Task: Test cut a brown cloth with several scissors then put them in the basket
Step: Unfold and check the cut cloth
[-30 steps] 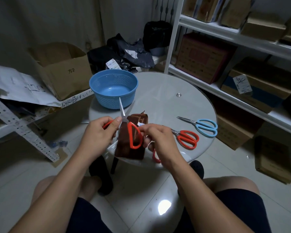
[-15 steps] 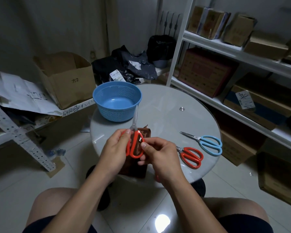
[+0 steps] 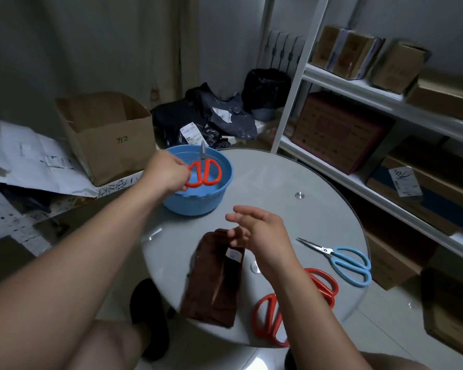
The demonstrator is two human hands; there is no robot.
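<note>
The first pair is going in: the left hand (image 3: 169,173) holds the red scissors (image 3: 207,170) over the open mouth of the blue basket (image 3: 198,205), which stands at the far left of the round glass table (image 3: 292,180). Those scissors are not yet let go, so by my reading that pair's test cut is done and only the drop remains. Three pairs lie on the table at the near right, all yet to be dealt with: blue scissors (image 3: 350,264), a second red pair (image 3: 325,287) partly hidden behind the right forearm, and a third red pair (image 3: 265,319) at the near edge. The brown cloth (image 3: 214,284) lies flat at the near side, hanging a little over the edge.

The left arm reaches far and left, its fingers curled round one handle loop, blades closed and pointing away. The right hand (image 3: 259,233) hovers above the far end of the cloth, fingers loose and spread, holding nothing; it may brush the cloth, though the angle does not settle that.
</note>
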